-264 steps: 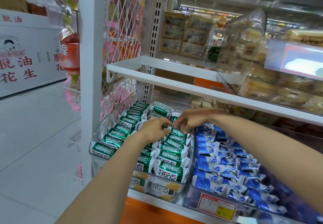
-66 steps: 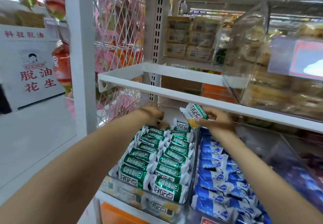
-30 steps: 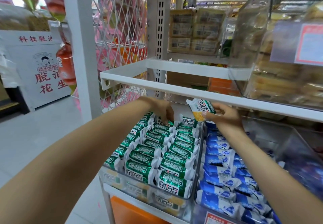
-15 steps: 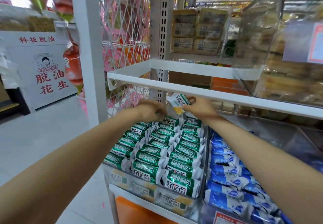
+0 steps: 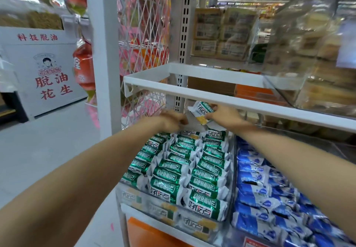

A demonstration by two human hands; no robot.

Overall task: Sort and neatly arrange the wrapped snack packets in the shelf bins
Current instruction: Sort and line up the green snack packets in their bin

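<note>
Green-and-white wrapped snack packets (image 5: 185, 169) lie in three neat rows in a clear shelf bin (image 5: 173, 216). My right hand (image 5: 225, 116) pinches one more green-and-white packet (image 5: 202, 110) and holds it lifted above the back of the bin, just under the white shelf. My left hand (image 5: 172, 120) is at the back of the rows with its fingers curled down among the rear packets; what they grip is hidden. Blue-and-white packets (image 5: 269, 194) fill the neighbouring bin on the right.
A white shelf edge (image 5: 221, 102) runs low over the bins' back. A clear bin of pale cakes (image 5: 317, 58) stands above right. A white post (image 5: 102, 54), wire mesh (image 5: 142, 44) and hanging bags are left. Grey floor (image 5: 38, 150) lies left.
My right hand has carried the lifted packet left, from over the bin divider to the back middle of the green bin. My left hand stays at the back of the rows.
</note>
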